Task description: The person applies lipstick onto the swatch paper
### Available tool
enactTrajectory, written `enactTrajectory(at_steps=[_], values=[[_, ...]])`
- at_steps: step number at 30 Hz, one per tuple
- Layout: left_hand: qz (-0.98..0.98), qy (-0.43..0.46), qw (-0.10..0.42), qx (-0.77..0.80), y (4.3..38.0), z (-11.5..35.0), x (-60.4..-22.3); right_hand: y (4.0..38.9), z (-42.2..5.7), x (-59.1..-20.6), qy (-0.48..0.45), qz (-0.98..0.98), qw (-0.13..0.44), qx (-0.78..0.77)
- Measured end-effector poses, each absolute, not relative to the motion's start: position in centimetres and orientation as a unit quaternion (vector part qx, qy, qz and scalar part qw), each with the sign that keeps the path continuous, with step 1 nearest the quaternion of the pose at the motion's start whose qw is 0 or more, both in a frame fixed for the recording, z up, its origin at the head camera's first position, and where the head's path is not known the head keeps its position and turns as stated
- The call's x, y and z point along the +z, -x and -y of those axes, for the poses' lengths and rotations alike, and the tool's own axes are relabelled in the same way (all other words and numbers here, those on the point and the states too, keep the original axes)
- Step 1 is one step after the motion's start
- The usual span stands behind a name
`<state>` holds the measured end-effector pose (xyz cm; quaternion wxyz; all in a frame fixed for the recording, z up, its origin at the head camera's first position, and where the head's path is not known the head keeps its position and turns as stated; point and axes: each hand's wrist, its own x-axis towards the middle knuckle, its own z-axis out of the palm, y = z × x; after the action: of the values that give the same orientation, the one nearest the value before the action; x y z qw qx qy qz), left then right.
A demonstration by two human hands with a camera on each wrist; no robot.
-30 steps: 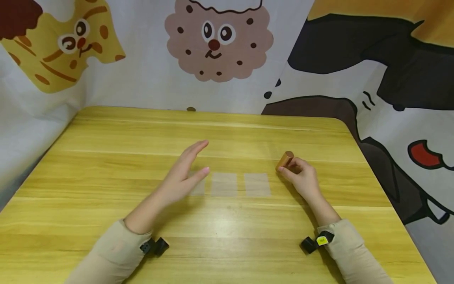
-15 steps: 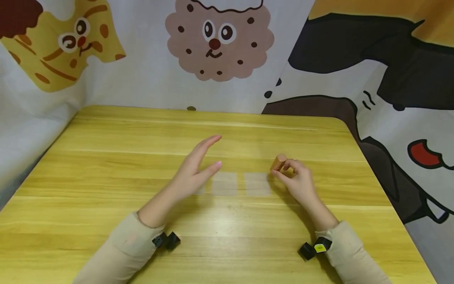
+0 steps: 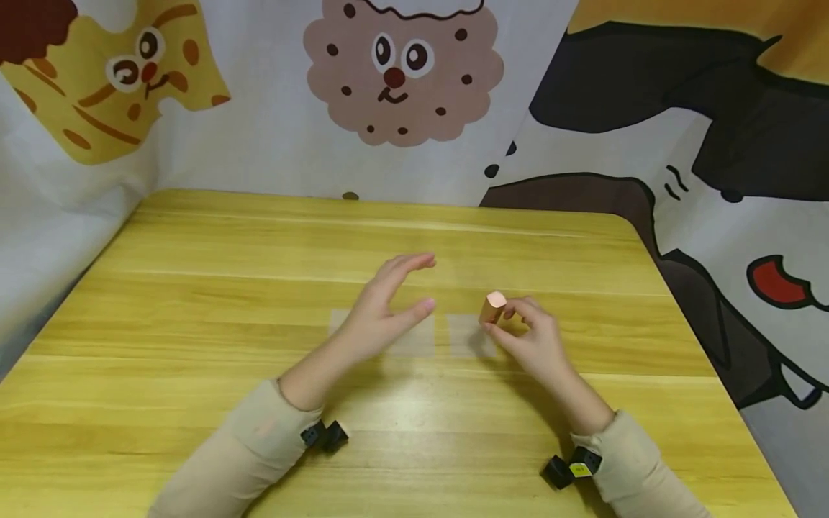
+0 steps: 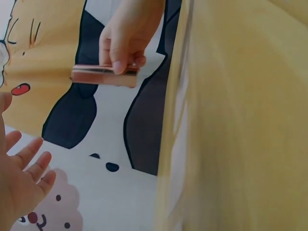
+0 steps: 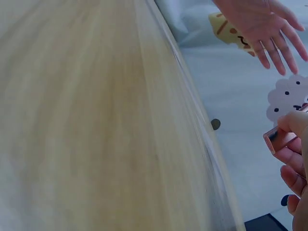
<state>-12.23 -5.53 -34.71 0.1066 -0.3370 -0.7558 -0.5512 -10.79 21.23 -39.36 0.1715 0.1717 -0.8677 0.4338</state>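
Note:
My right hand (image 3: 536, 339) pinches a shiny rose-gold lipstick (image 3: 491, 312) near its lower end, thumb on the near side and fingers behind. The lipstick tilts slightly, held above the rightmost of three translucent squares (image 3: 461, 338) on the table. Seen from the left wrist, the same lipstick (image 4: 91, 76) lies across the thumb and fingertips. My left hand (image 3: 382, 306) is empty, its fingers extended and the thumb spread apart, above the middle square (image 3: 417, 347). In the right wrist view the left palm (image 5: 257, 24) shows with its fingers spread.
The wooden table (image 3: 194, 309) spans the lower view. A white curtain (image 3: 259, 108) printed with cartoon figures hangs behind it and along both sides. The left square (image 3: 339, 319) is partly covered by the left hand. Small black cameras (image 3: 557, 472) sit on both wrists.
My right hand has carried the lipstick leftward, from beside the squares to over the right one, tipping its end toward the camera. My left hand has moved right, revealing part of the left square.

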Motion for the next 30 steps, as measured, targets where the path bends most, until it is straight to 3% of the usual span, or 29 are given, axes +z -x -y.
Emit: enactTrajectory(at_steps=[22, 30], values=[[0.758, 0.348, 0.054, -0.550, 11.6, 3.6, -36.9, 9.8, -20.2, -39.4, -0.262, 0.854, 0.176, 0.413], [0.756, 0.347, 0.027, -0.554, 11.4, 3.2, -37.7, 9.6, -19.9, -39.5, -0.283, 0.848, 0.151, 0.422]])
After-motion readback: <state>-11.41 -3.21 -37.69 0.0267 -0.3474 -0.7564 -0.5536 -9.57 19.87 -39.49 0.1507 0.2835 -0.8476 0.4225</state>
